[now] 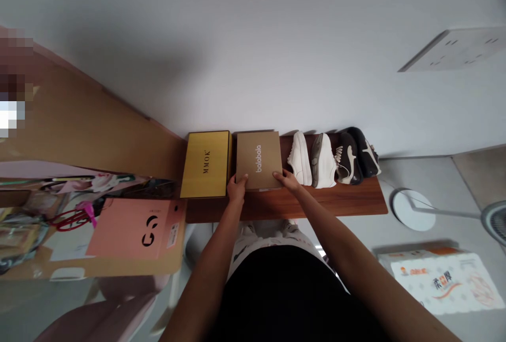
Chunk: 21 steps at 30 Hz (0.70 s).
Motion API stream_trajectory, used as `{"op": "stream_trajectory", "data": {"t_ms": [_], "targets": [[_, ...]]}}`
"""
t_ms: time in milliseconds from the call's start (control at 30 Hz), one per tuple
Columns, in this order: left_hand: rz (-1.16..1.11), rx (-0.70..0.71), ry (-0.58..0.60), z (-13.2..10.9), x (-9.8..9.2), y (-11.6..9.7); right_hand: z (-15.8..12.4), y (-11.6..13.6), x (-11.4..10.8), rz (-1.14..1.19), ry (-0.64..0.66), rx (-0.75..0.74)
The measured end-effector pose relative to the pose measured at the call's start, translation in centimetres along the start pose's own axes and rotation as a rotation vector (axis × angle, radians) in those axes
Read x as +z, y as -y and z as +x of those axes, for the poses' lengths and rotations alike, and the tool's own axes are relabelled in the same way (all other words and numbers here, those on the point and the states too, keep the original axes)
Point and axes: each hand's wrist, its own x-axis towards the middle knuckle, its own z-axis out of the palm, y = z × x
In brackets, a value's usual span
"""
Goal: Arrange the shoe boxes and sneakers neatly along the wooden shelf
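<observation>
A brown "balabala" box (253, 157) rests on the wooden shelf (316, 206). My left hand (237, 186) grips its near left corner, thumb on the lid. At the near right corner, my right hand (286, 178) holds it the same way. Just left of it is a yellow "MMOK" box (206, 165), with a narrow gap between the two. A pair of white shoes (324, 165) stands to the right of the brown box, then a pair of black shoes (348, 160) with light stripes.
A desk (166, 267) at the left bears a pink box (126, 228) and clutter, with a pink chair (114, 310) below. Right of the shelf are a round white base (415, 210) and a white package (446, 281) on the floor. A wall rises behind the shelf.
</observation>
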Motion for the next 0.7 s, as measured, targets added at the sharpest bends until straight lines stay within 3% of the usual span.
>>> {"op": "stream_trajectory", "data": {"t_ms": [200,333,467,567,633,700], "targets": [[-0.021,0.022,-0.008,-0.3,0.1,0.1,0.4,0.0,0.0,-0.047,-0.004,0.007],[0.117,0.045,-0.042,-1.1,0.1,-1.3,-0.4,0.6,0.3,-0.124,-0.019,-0.025],[0.232,0.276,-0.111,-3.3,0.7,-3.5,-2.8,0.7,-2.4,-0.146,-0.121,-0.097],[0.199,0.426,0.071,-5.6,2.9,-4.3,-5.2,0.0,-7.2,-0.161,-0.315,-0.153],[0.122,0.374,0.276,-7.1,5.4,-4.2,-6.4,-0.7,-11.0,-0.197,-0.466,-0.167],[0.041,0.235,0.450,-8.4,8.6,-3.5,-6.9,-1.5,-14.3,-0.258,-0.576,-0.155]]}}
